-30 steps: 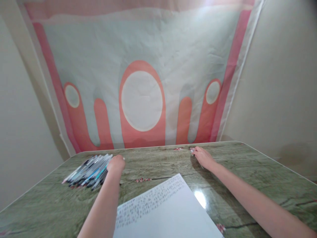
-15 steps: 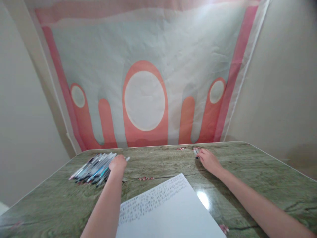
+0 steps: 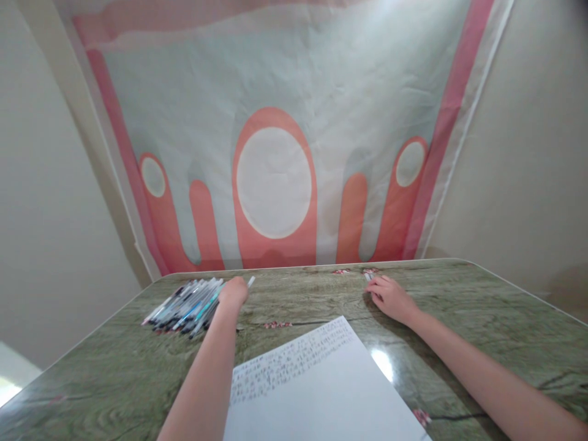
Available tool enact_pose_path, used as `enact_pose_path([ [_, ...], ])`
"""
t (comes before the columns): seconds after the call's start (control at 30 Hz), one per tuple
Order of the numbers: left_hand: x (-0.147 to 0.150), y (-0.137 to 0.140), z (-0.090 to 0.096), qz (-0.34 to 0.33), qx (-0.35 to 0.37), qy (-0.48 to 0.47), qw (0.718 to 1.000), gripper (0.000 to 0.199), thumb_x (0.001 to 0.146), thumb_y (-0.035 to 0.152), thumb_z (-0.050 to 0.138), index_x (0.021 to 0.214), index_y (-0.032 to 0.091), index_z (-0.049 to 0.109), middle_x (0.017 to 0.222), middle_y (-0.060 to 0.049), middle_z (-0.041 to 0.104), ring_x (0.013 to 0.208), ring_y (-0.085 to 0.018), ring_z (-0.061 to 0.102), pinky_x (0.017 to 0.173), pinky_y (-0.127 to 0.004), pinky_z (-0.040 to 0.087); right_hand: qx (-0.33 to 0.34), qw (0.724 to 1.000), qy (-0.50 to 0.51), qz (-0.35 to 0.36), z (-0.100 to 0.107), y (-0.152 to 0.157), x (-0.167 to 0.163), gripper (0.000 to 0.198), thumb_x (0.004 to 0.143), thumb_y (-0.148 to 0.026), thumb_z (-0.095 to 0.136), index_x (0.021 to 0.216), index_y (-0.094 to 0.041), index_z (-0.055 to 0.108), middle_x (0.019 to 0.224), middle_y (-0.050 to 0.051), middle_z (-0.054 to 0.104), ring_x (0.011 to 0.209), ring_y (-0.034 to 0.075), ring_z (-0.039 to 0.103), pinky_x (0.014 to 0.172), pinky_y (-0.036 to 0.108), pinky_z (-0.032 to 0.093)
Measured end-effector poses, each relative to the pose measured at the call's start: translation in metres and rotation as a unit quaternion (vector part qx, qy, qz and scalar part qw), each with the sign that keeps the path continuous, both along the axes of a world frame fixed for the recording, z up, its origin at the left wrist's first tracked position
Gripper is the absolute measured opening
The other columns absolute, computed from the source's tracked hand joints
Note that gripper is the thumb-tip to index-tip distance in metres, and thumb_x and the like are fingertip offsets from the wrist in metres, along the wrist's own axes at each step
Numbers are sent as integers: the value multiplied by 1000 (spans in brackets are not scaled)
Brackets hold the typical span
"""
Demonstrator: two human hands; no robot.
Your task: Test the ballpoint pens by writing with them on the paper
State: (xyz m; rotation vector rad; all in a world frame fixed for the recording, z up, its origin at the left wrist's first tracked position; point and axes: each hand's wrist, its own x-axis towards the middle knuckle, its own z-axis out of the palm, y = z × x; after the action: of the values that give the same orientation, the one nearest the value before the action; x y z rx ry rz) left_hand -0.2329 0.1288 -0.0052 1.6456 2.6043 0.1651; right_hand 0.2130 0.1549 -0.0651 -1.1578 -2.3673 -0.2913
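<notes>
A row of many pens (image 3: 186, 306), mostly clear and white barrels with some blue and dark ones, lies side by side at the left of the table. At the row's right edge my left hand (image 3: 234, 291) is closed, back upward, on a pen (image 3: 250, 282) whose whitish end sticks out past the fingers. Toward the far right of the table, my right hand (image 3: 390, 297) pinches a small white, stick-like thing (image 3: 368, 278). Its upper end shows; the fingers hide the rest. Between my forearms lies a white paper sheet (image 3: 321, 392) with handwriting along its top part.
The wood-patterned table (image 3: 294, 294) carries printed red flower marks and a bright light reflection right of the paper. Behind its far edge hangs a pink and grey-green cloth (image 3: 275, 245) with arch shapes. Plain walls stand on both sides.
The whole view has shifted slightly right and up. My right fingers now cover the dark lower end of the white thing. My left hand stays at the pens' right edge.
</notes>
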Motion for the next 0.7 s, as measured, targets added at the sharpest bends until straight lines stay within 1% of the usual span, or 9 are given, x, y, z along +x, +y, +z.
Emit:
enact_pose_path([
  [0.1,3,1,0,-20,6,-15,1000,22,70,21,51,82,12,67,94,-17,66,90,-26,61,71,-30,44,-23,999,-19,20,3,-4,-3,22,81,-20,45,85,-22,67,87,5,61,86,19,49,77,31,35],
  [0.27,19,2,4,-72,32,-55,995,17,69,22,53,77,15,67,82,-10,67,82,-22,61,68,-25,42,-41,999,-13,-22,1,0,-3,24,83,-20,44,80,-22,68,84,6,63,86,19,50,77,31,34],
  [0.4,44,2,10,-129,59,-97,985,18,71,22,52,79,15,66,76,-5,66,75,-17,60,65,-23,41,-46,998,-15,-43,0,2,-1,25,83,-20,42,80,-21,67,84,7,64,87,20,50,77,31,34],
  [0.47,62,0,14,-170,72,-145,972,18,73,23,51,81,15,64,73,-3,65,70,-14,58,63,-21,40,-42,998,-8,-53,1,3,1,25,83,-20,42,82,-20,67,86,7,65,88,20,51,78,31,33],
  [0.5,72,-2,16,-206,82,-216,951,18,74,23,51,83,13,63,71,-3,64,67,-13,57,61,-22,41,-36,997,1,-61,1,3,2,24,82,-19,42,84,-20,66,88,7,65,89,20,51,79,31,33],
  [0.53,83,-5,19,-230,92,-298,922,18,74,24,51,84,13,62,70,-2,62,65,-13,56,61,-22,41,-30,997,14,-71,1,4,3,24,81,-18,42,87,-20,65,90,7,64,90,20,51,80,31,33],
  [0.57,94,-8,21,-250,86,-385,884,19,75,25,52,87,12,60,70,-2,61,66,-13,56,61,-23,42,-22,996,31,-83,1,5,4,24,80,-17,42,90,-19,64,91,7,64,91,20,50,80,31,33],
  [0.63,117,-15,25,-263,64,-553,788,20,74,26,57,89,13,57,75,-2,60,69,-12,57,64,-23,44,-16,991,72,-109,-1,8,7,27,77,-12,42,95,-18,61,92,6,64,91,20,51,81,31,34],
  [0.7,140,-23,24,-248,31,-680,689,19,73,24,60,89,13,56,76,-3,59,70,-11,57,67,-24,45,-20,986,111,-125,-3,10,10,32,73,-7,41,97,-18,59,90,5,65,89,19,51,81,30,34],
])
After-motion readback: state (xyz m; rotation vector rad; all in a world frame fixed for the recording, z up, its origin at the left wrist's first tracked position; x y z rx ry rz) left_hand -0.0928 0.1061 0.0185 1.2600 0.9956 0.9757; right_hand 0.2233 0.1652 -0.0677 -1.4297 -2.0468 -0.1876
